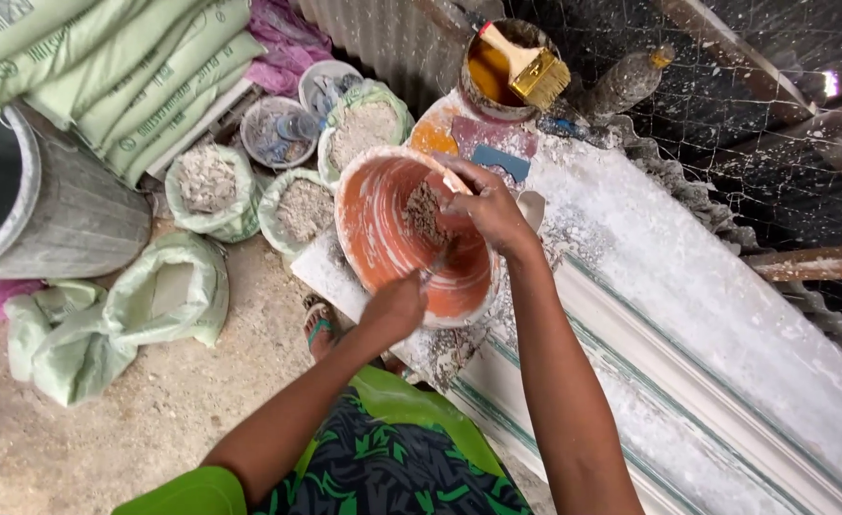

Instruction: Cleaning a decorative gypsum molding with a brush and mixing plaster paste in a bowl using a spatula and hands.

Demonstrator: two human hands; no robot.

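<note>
Looking down, I see the orange bowl (383, 234) on the white tabletop (688, 286). My right hand (488, 210) is clamped on its far rim. My left hand (392, 310) is closed around a stirring tool (437, 264). The bowl looks stiff and slippery with powder (425, 212); the rim is best to hold.

Both arms are bare from the upper arm down to the left hand (394, 310) and the right hand (488, 212), with no watch, ring or glove showing on either. The person wears a bright green garment (192, 493) whose lower part (392, 467) is dark, near black, printed all over with green leaf-like shapes. One foot shows below the arms in a sandal (320, 329) with a green strap across the toes.
</note>
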